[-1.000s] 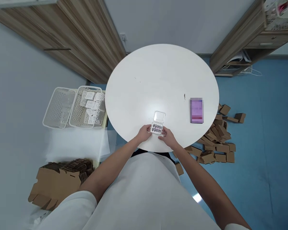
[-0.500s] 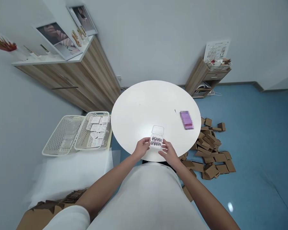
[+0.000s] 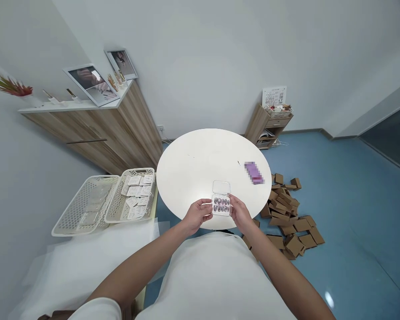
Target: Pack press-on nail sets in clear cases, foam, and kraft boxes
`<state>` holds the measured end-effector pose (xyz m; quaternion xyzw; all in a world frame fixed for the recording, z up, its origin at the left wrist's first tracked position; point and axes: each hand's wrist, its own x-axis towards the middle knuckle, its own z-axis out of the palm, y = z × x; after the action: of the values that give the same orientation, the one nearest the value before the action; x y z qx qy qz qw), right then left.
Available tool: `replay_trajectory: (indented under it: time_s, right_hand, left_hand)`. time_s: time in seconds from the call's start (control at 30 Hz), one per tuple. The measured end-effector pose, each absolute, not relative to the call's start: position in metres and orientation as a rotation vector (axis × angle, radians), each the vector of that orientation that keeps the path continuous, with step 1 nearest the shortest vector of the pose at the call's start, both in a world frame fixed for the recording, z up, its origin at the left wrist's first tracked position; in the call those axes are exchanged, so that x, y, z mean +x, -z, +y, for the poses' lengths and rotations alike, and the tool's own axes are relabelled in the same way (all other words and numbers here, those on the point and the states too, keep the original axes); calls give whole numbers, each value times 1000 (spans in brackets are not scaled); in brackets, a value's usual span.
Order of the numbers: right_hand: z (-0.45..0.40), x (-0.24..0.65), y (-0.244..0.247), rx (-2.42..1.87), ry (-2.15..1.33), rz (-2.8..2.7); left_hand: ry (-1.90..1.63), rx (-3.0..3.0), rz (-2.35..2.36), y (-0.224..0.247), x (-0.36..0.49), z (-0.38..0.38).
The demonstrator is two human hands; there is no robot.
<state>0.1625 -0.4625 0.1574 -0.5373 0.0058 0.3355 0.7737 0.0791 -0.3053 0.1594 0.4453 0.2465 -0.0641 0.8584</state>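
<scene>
A small clear case (image 3: 221,205) with its transparent lid (image 3: 222,186) raised is held over the near part of the round white table (image 3: 186,173). Two rows of shiny, patterned nail-shaped pieces lie inside it. My left hand (image 3: 197,214) grips the case's left edge with its fingertips. On the opposite edge, my right hand (image 3: 240,212) closes its fingers round the case's side. A pixelated purple item (image 3: 254,173) lies on the table to the right, and a small dark object (image 3: 239,163) is beside it.
Two white perforated baskets (image 3: 110,200) stand left of the table, one with white cards. Brown cardboard boxes (image 3: 286,209) are heaped on the floor at right. A wooden cabinet (image 3: 120,129) stands back left, a small shelf unit (image 3: 270,126) back right.
My right hand has closed in on the case's right edge, where its fingers were spread before. The view has shifted, and the case and its contents face the camera more squarely.
</scene>
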Motion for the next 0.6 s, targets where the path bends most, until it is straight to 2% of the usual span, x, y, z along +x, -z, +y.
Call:
replay_trajectory:
  time_s: [0.37, 0.6]
  right_hand:
    - [-451, 162, -171, -954, -762, -37]
    - [-448, 167, -169, -1049, -737, -78]
  left_hand:
    - [126, 881, 487, -171, 61, -299]
    - [125, 849, 506, -169, 64, -298]
